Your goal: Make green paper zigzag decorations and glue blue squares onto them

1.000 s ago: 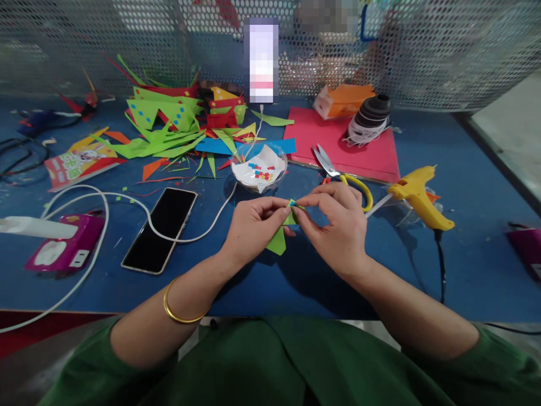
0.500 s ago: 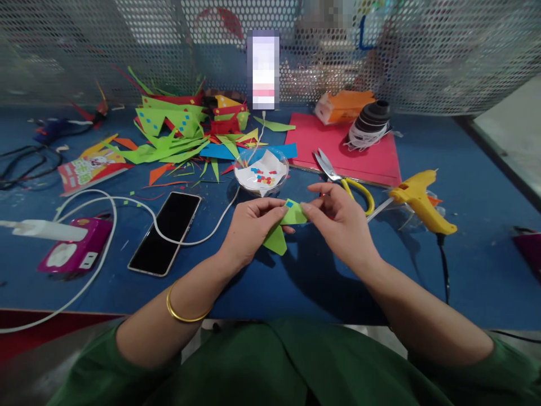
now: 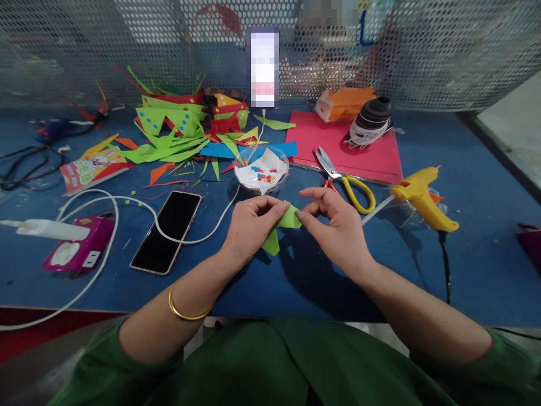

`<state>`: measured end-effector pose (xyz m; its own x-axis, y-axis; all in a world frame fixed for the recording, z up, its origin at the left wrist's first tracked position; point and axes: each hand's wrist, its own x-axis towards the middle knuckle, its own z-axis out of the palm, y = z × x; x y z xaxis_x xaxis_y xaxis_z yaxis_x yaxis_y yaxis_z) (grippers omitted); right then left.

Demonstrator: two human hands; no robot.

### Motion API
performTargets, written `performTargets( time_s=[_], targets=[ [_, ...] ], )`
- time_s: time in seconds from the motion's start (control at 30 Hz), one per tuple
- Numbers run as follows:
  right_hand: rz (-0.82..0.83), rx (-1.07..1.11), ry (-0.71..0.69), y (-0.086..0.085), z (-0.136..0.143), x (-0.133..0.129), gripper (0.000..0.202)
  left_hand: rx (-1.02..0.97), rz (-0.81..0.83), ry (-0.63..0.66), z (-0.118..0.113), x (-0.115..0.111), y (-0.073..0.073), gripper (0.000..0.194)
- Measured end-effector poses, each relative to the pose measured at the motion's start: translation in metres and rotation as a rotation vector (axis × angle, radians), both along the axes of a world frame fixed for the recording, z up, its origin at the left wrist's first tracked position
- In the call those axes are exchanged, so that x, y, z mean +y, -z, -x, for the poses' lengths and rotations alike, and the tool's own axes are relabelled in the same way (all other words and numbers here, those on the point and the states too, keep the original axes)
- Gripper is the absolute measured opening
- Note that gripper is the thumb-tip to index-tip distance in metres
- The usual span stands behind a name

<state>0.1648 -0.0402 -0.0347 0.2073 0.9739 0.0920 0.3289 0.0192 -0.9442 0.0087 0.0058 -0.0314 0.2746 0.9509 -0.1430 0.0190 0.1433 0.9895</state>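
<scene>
My left hand (image 3: pixel 252 225) pinches a folded piece of light green paper (image 3: pixel 291 219) between thumb and fingers. From the other side, my right hand (image 3: pixel 332 223) grips the paper's right end with thumb and index finger. One flap of the paper hangs down under my left hand. The left thumb covers part of its upper face. Just beyond the hands stands a clear bowl (image 3: pixel 282 179) holding white paper and small red, blue and yellow bits. Scissors (image 3: pixel 355 192) with yellow handles lie beyond my right hand, near a yellow glue gun (image 3: pixel 416 189).
Cut paper scraps (image 3: pixel 169 148) and green and red paper shapes (image 3: pixel 171 119) lie at the back left. A phone (image 3: pixel 167 234), a white cable and a purple power socket (image 3: pixel 80 245) are on the left. Red sheets (image 3: pixel 304 135) carry a cord-wrapped black object (image 3: pixel 371 121).
The green paper has tilted and shifted slightly left between my hands. Its blue square, visible before, is now hidden. My right hand has moved a little left with it.
</scene>
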Motion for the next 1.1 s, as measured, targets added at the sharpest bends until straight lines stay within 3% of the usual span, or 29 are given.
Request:
performTargets(
  time_s=[0.2,0.37,0.57,0.9,1.1],
  targets=[
    [-0.028,-0.031,-0.001,-0.0012,0.001,-0.0033,0.028,-0.032,-0.001,0.002,-0.0008,0.0024,0.0009,0.016],
    [-0.046,-0.027,0.026,-0.001,0.0022,-0.0025,0.029,-0.065,0.046,0.006,-0.0009,0.0018,-0.0004,0.027],
    [-0.039,-0.053,0.003,-0.0008,0.0018,-0.0036,0.028,-0.04,0.009,0.004,-0.0011,0.0029,0.0012,0.016],
    [-0.054,-0.11,-0.008,-0.0007,0.0032,-0.0045,0.028,0.004,0.013,-0.024,-0.0014,0.0026,-0.0022,0.02],
    [-0.092,-0.105,0.033,-0.0002,0.0002,-0.0028,0.025,-0.071,0.065,0.013,-0.0007,0.0035,0.0007,0.024]
  ],
)
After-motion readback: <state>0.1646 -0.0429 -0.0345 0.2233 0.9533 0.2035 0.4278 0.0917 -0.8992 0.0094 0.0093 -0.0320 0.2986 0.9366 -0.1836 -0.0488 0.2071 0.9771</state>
